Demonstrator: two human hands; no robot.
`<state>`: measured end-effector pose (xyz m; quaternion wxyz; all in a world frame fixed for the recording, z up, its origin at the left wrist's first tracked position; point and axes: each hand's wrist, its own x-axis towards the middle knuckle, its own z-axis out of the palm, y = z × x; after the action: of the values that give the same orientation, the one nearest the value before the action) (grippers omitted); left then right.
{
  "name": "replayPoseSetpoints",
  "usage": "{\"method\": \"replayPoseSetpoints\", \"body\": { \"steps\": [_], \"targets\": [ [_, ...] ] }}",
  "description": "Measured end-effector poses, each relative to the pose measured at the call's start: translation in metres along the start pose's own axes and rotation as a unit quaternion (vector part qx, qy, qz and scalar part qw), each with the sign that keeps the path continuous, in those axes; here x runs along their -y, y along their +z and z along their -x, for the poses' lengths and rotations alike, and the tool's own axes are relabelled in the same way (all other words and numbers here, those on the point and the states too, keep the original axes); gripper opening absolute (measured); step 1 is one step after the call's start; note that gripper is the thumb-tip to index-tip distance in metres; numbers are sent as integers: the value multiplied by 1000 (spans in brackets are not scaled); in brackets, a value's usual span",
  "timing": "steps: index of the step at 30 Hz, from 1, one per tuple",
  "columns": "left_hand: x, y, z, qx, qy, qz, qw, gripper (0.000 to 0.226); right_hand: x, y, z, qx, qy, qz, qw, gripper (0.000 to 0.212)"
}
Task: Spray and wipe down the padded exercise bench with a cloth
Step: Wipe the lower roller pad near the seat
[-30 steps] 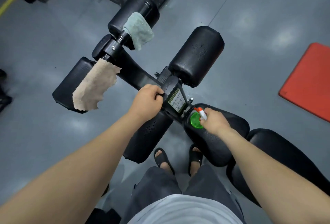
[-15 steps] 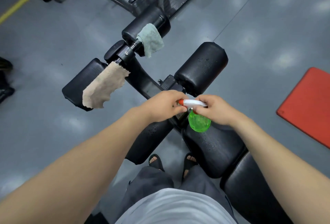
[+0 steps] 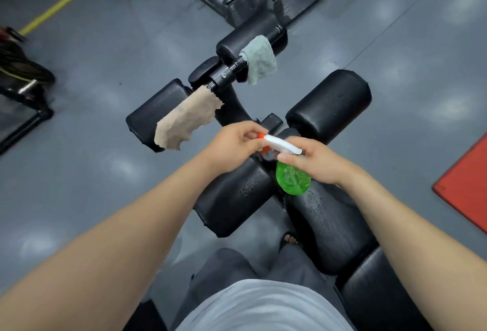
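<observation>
From the head camera, your right hand (image 3: 316, 164) is clamped round the neck of the green spray bottle (image 3: 292, 179), fingers curled under its white trigger head (image 3: 283, 145), so the bottle's body hangs just below that hand. Your left hand (image 3: 234, 146), close beside the right, pinches the orange nozzle (image 3: 260, 135) at the tip of that head between thumb and fingertips. Both hands hover over the padded bench (image 3: 326, 220), whose droplet-speckled seat runs back under your right wrist. A wet lower pad (image 3: 232, 199) lies under your left wrist, and a fat roller pad (image 3: 329, 104) sits just beyond the right hand. Beyond the left hand a tan cloth (image 3: 187, 119) drapes over another roller, and farther out a grey-green cloth (image 3: 259, 59) hangs over the bar. Well off to the right of your right hand, a red mat (image 3: 466, 185) lies on the floor.
</observation>
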<state>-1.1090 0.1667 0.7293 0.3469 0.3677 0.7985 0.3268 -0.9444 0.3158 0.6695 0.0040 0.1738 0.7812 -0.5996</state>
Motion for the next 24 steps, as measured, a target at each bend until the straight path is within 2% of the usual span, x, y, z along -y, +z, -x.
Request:
{"method": "replayPoseSetpoints", "body": {
  "steps": [3,5,8,12,14,17,20,24],
  "targets": [
    [16,-11,11,-42,-52,-53,996,27,6,14,1,0,3,17,1000,28],
    [31,-18,25,-48,-99,-66,992,21,10,22,5,-9,12,10,1000,16],
    [57,-25,53,-63,-147,-91,983,16,18,41,13,-19,4,4,1000,24],
    [89,-22,95,-90,-187,-76,975,18,24,71,28,-36,46,25,998,20],
    [105,-16,113,-112,-186,-64,974,20,28,86,38,-48,77,47,995,14],
    [121,0,136,-144,-144,-60,977,28,37,104,55,-48,94,119,987,29],
    [134,18,151,-125,-108,-81,983,36,39,120,67,-61,154,111,980,34],
    [143,33,159,-96,-110,-94,985,54,36,133,84,-66,193,126,971,26]
  ]
}}
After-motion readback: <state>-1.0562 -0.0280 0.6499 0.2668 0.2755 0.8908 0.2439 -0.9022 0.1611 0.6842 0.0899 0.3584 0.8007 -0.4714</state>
